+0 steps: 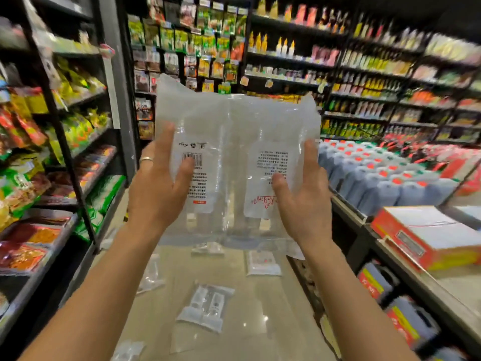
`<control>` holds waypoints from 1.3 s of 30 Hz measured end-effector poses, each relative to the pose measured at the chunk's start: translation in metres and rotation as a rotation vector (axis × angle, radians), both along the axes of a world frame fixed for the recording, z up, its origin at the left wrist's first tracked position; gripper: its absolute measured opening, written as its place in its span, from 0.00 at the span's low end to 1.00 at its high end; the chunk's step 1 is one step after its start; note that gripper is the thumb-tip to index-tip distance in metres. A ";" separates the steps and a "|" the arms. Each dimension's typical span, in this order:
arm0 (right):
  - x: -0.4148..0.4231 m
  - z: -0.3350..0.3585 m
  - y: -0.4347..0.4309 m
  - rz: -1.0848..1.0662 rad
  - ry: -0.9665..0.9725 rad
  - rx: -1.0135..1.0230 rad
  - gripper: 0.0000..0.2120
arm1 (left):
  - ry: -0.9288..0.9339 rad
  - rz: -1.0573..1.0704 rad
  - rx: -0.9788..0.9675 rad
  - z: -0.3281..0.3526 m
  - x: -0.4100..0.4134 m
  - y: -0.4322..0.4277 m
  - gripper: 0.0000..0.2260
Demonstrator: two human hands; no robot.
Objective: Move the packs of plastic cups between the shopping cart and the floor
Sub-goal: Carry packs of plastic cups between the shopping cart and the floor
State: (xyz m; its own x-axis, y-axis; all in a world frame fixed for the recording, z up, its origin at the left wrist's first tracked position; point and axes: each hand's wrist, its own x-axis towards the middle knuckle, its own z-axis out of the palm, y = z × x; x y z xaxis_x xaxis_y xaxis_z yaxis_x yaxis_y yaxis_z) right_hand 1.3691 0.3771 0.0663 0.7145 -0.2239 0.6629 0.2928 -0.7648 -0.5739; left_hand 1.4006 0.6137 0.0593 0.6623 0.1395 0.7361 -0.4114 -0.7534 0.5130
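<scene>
A person's view down a shop aisle. Both bare hands hold up a clear pack of plastic cups [234,152] in the middle of the frame, well above the floor.

The pack carries two white label panels. The left panel shows three small logos, a black barcode [195,159] and lines of tiny black print above a small red tag [200,202]. The right panel has a block of tiny black print and, lower down, red script [265,201] that appears upside down. None of this writing is sharp enough to read.

The left hand [158,188], with a pale ring [146,159] on one finger, grasps the pack's left edge, its thumb lying across the barcode. The right hand [304,201] grasps the right edge, its thumb pressed on the right label. The pack stands upright between the two hands.

Below, on the glossy beige floor [273,321], more clear packs lie scattered: one in the lower centre [205,306], one just right of centre [263,261], one to the left [152,272], and one at the bottom edge [127,350].

Shelves of colourful snack bags [52,152] fill the left. On the right sit rows of blue jugs [377,178] with red caps and a red and white carton [429,235].
</scene>
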 end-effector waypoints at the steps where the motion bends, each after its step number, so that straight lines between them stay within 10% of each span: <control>1: -0.010 0.017 -0.004 -0.018 -0.027 -0.006 0.34 | -0.025 -0.020 -0.002 0.018 -0.006 -0.005 0.29; 13: -0.125 0.119 -0.051 -0.391 -0.227 -0.095 0.34 | -0.157 -0.410 -0.013 0.111 -0.039 -0.072 0.29; 39: -0.478 0.084 -0.109 -1.334 -0.189 -0.203 0.34 | -0.102 -1.308 -0.010 0.093 -0.273 -0.301 0.30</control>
